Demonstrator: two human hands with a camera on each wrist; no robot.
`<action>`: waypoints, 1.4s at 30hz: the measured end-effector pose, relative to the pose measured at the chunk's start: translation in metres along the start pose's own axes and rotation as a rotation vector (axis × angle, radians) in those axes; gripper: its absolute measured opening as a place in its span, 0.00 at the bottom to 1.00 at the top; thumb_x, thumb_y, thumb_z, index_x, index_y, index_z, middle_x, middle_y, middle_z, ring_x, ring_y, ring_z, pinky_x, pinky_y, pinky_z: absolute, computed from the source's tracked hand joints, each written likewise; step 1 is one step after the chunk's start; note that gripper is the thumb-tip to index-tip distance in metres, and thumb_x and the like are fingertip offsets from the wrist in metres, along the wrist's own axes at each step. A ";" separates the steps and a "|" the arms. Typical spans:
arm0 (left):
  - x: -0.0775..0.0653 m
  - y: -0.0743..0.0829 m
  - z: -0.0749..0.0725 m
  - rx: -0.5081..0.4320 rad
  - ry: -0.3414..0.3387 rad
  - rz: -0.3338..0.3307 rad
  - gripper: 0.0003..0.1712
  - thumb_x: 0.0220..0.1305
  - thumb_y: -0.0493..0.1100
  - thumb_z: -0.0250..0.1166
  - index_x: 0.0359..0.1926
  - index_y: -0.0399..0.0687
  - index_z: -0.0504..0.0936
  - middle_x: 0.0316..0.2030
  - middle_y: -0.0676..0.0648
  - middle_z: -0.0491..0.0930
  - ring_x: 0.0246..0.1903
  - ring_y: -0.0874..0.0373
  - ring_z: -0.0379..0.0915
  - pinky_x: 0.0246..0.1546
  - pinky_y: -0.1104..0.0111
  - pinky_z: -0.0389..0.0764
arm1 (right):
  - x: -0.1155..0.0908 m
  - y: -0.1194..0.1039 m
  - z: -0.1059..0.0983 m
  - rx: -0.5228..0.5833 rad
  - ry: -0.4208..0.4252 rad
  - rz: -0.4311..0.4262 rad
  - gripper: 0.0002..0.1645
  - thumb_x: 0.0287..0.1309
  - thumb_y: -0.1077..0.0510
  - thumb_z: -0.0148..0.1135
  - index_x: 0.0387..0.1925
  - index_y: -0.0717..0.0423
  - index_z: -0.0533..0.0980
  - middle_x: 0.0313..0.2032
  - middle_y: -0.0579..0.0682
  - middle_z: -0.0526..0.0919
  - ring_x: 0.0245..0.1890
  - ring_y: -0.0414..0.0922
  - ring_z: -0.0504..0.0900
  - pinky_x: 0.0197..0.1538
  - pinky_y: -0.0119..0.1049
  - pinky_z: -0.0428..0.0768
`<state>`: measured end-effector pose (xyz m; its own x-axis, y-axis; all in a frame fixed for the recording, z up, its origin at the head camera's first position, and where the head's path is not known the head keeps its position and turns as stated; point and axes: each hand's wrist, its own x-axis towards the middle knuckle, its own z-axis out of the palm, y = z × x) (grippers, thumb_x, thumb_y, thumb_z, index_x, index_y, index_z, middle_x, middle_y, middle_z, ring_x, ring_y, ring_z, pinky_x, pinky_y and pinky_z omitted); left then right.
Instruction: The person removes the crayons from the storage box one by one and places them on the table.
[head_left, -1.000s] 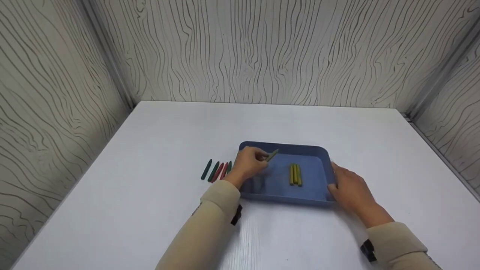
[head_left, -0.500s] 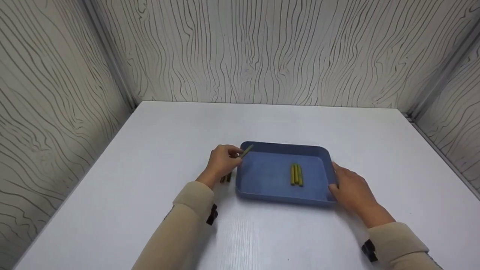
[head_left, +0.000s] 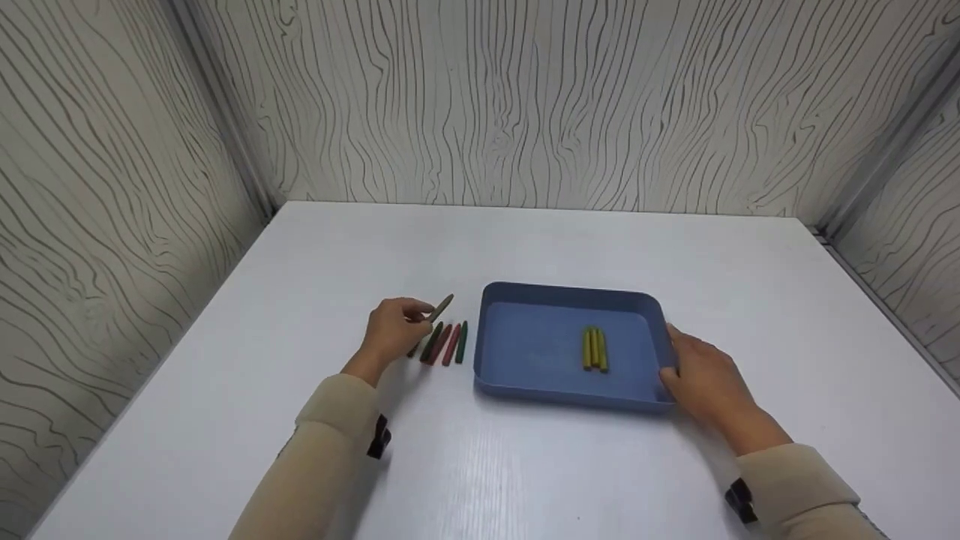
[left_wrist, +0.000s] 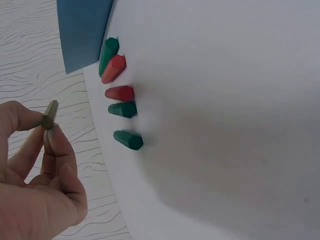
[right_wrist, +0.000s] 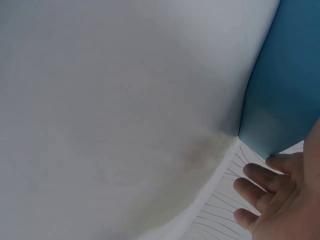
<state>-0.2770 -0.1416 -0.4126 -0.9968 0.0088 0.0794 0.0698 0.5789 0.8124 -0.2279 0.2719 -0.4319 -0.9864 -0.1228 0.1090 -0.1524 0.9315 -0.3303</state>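
My left hand (head_left: 390, 330) pinches an olive-yellow crayon (head_left: 441, 307) between thumb and fingertips, above the table left of the tray. In the left wrist view the crayon (left_wrist: 50, 114) is seen nearly end-on. Beneath and beside that hand lies a row of red and green crayons, among them a red crayon (head_left: 451, 345) and a green crayon (head_left: 462, 343). My right hand (head_left: 705, 379) holds the right wall of the blue tray (head_left: 555, 397), thumb at the rim and fingers along the outside. Inside the tray, 3 yellow crayons (head_left: 595, 349) lie side by side.
The white table (head_left: 525, 472) carries the tray near its middle. Wood-grain-patterned panels (head_left: 495, 105) stand behind it and at both sides. A dark clip-like device (head_left: 380, 436) sits at the left cuff, with another (head_left: 740, 500) at the right.
My left hand, still pinching the olive-yellow crayon, has moved left from over the tray to above the row of crayons, which shows again. The right hand stays on the tray.
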 end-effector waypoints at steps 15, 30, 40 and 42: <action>-0.004 -0.028 -0.011 0.070 0.047 -0.113 0.16 0.55 0.34 0.62 0.46 0.37 0.83 0.35 0.44 0.79 0.37 0.51 0.72 0.42 0.59 0.73 | 0.002 0.001 0.001 -0.004 0.002 -0.015 0.38 0.61 0.59 0.50 0.69 0.71 0.53 0.63 0.72 0.63 0.62 0.69 0.59 0.62 0.61 0.55; -0.007 -0.035 -0.007 0.090 0.022 -0.210 0.15 0.59 0.36 0.62 0.47 0.36 0.82 0.41 0.41 0.78 0.42 0.49 0.73 0.44 0.58 0.74 | 0.000 0.001 0.000 0.010 -0.022 -0.014 0.38 0.62 0.59 0.49 0.69 0.72 0.52 0.63 0.73 0.61 0.63 0.69 0.58 0.62 0.62 0.52; -0.007 -0.038 -0.009 0.086 -0.001 -0.234 0.17 0.58 0.38 0.61 0.47 0.33 0.82 0.42 0.39 0.80 0.45 0.46 0.75 0.48 0.56 0.73 | 0.000 0.001 0.001 0.005 -0.020 -0.008 0.38 0.62 0.59 0.49 0.69 0.72 0.52 0.63 0.73 0.61 0.62 0.69 0.58 0.62 0.63 0.52; -0.007 -0.038 -0.009 0.081 -0.005 -0.246 0.18 0.57 0.38 0.61 0.48 0.33 0.81 0.43 0.39 0.81 0.45 0.47 0.75 0.48 0.56 0.73 | 0.001 0.001 0.001 0.003 -0.022 -0.006 0.38 0.61 0.59 0.48 0.69 0.72 0.52 0.63 0.73 0.61 0.62 0.69 0.58 0.62 0.63 0.52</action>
<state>-0.2723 -0.1708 -0.4389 -0.9836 -0.1366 -0.1175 -0.1776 0.6272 0.7583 -0.2286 0.2726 -0.4329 -0.9866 -0.1361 0.0904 -0.1588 0.9297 -0.3325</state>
